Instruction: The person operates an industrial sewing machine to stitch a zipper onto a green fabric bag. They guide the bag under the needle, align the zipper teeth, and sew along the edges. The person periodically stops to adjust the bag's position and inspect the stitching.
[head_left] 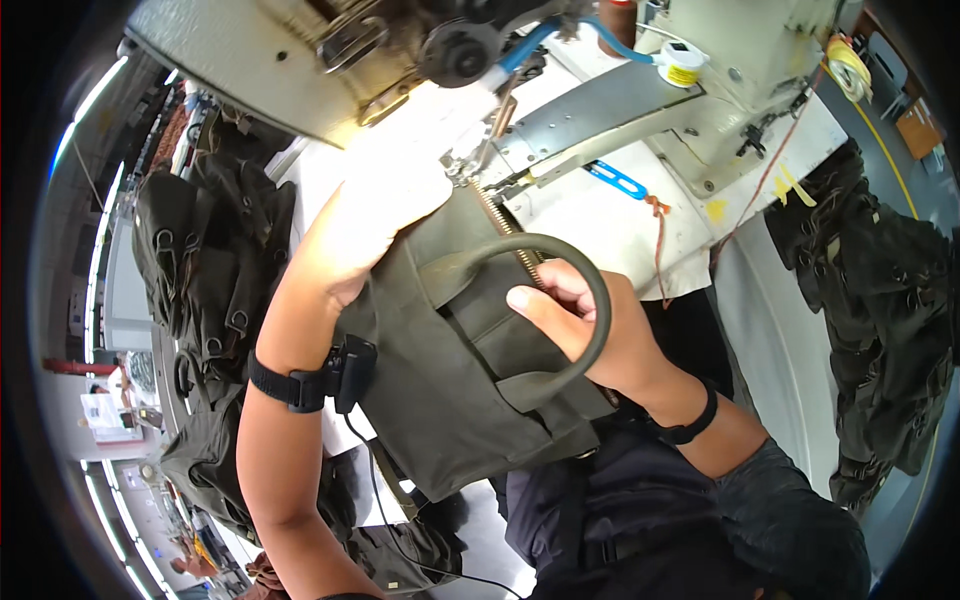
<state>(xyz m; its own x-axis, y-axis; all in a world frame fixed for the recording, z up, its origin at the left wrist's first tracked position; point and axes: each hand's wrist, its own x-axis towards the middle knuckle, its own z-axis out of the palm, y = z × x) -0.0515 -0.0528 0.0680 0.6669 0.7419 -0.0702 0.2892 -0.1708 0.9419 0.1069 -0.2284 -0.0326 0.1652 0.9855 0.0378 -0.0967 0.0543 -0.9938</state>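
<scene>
A dark olive handbag [410, 400] with a rounded top handle [530, 243] lies tilted beneath the sewing machine's head. Its brass-toothed zipper [497, 215] runs up to the presser foot [460, 172]. My left hand [395, 200] rests on the bag's upper left, close to the foot; glare washes out its fingers, so their pose is hidden. Reaching through the handle, my right hand [600, 320] grips the bag's zippered edge, thumb on top and fingers curled at the zipper.
The machine's narrow metal bed [600, 120] crosses the white table [560, 215]. A blue-handled tool [618, 180] lies beside it, near a brown thread. Dark bags [205, 260] are heaped at the left; more [880, 320] hang at the right. A black cable [385, 510] trails from my left wrist.
</scene>
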